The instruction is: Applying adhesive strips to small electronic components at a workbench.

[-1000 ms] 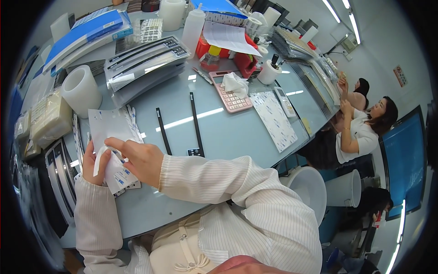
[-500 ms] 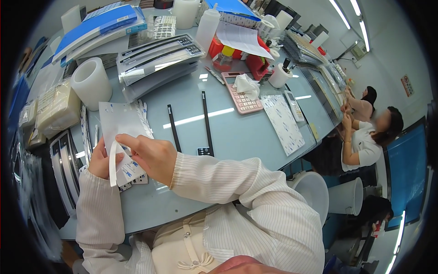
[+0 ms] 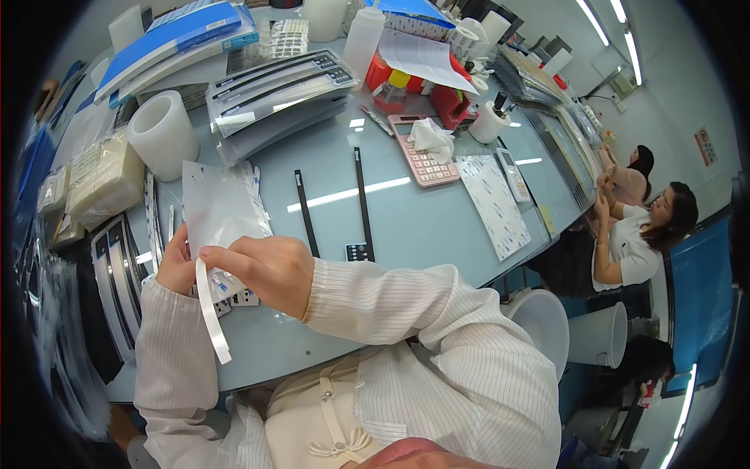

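A pale, semi-transparent backing sheet (image 3: 223, 205) with blue print is gripped along its left edge by my left hand (image 3: 176, 266). Across its lower part reaches my right hand (image 3: 273, 273), pinching the top end of a narrow white strip (image 3: 212, 316) between thumb and forefinger. The strip hangs down over my left cuff. Under the hands, part of a printed adhesive sheet (image 3: 226, 288) shows; the fingers hide the rest. Two thin black strips lie on the glossy table to the right: a plain one (image 3: 306, 213) and one with a square foot (image 3: 364, 205).
Stacked panels in clear film (image 3: 281, 102), a white film roll (image 3: 163, 134) and wrapped bundles (image 3: 105, 184) crowd the left and back. A pink calculator (image 3: 426, 156) with crumpled tissue and a printed sheet (image 3: 492, 205) lie right. Beyond the right edge are white bins (image 3: 598, 334) and seated people.
The white strip has swung lower and hangs farther out past the sheet, still in my right fingers. The view has shifted slightly, and the hands stay close together.
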A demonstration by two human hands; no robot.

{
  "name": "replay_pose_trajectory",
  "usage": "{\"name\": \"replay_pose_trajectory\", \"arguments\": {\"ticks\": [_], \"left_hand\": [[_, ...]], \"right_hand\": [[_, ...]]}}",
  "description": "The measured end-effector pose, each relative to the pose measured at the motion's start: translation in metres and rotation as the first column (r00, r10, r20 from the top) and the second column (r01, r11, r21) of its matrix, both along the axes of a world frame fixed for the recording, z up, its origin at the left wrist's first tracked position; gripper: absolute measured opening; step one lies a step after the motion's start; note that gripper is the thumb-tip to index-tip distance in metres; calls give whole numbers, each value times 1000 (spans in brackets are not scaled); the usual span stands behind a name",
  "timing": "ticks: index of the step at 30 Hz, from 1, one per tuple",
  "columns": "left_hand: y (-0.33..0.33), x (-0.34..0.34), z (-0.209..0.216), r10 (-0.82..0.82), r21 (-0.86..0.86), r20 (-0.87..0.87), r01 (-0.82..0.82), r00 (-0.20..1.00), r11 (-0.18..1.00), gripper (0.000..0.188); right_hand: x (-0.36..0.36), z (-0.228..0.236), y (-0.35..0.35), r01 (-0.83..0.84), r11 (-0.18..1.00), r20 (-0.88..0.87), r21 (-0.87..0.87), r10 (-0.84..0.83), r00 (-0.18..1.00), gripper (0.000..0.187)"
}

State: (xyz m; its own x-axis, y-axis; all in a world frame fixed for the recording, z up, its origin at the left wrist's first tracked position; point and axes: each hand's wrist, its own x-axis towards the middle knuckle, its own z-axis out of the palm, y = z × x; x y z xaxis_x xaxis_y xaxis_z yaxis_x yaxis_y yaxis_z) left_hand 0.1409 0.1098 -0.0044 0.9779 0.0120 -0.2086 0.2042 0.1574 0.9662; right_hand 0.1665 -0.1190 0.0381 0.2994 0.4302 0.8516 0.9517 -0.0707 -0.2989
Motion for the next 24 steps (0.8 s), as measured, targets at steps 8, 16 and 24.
{"name": "replay_pose_trajectory", "arguments": {"ticks": [8, 16, 24], "left_hand": [[4, -3, 0, -49, 93, 50, 45, 998, 995, 75], [6, -19, 27, 80, 237, -31, -70, 996, 969, 79], [45, -51, 42, 282, 563, 2, -234, 959, 793, 83]], "right_hand": [[-7, 18, -13, -164, 980, -362, 115, 195, 911, 66], [17, 32, -68, -65, 990, -603, 128, 130, 787, 81], [38, 14, -118, 56, 998, -763, 39, -6, 646, 83]]}}
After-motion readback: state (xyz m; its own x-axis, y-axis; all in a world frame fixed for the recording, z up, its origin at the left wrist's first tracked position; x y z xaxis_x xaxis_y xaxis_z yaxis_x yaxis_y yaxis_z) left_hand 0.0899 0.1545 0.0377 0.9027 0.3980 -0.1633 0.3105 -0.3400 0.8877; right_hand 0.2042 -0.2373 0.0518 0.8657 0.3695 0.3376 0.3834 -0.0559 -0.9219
